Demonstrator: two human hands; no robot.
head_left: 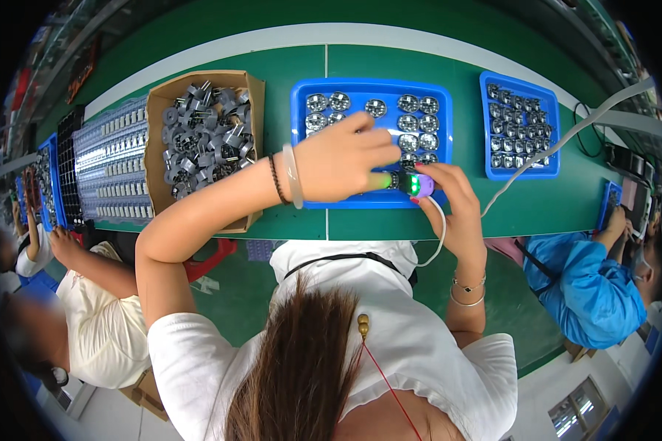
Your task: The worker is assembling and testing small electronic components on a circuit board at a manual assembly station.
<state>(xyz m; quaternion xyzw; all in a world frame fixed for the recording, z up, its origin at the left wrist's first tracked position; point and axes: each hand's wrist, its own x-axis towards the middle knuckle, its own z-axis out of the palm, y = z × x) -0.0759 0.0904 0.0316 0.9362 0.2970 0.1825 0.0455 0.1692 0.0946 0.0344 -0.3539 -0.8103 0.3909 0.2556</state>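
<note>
Both hands close on one small job at the near edge of the blue tray [296,140]. Left hand [346,156] comes in from the left with its grip pinched shut, fingertips curled down toward a small round metal part [394,179] beside the glowing device; whether the fingers actually clamp that part I cannot tell, since the knuckles hide it. Right hand [449,192] has its grip wrapped around a small purple handheld device [421,185] with a green light, a white cable [440,234] trailing from it back toward the body.

What could go wrong, as I judge it: the round part is small and shiny, so it could slip from a fingertip pinch and roll among the others in the tray, where it would be hard to tell apart. The left wrist hangs over the filled rows, and a sleeve-free arm with bracelets could still nudge them out of place. The cable loops near the worktop [301,66] edge and might tug the device off its mark.

The round parts [408,121] look like silvery discs with ribbed or faceted faces, lying in loose rows in the tray. A second blue tray [485,125] to the right holds smaller ones, and a cardboard box [154,147] to the left is heaped with grey metal pieces.
</note>
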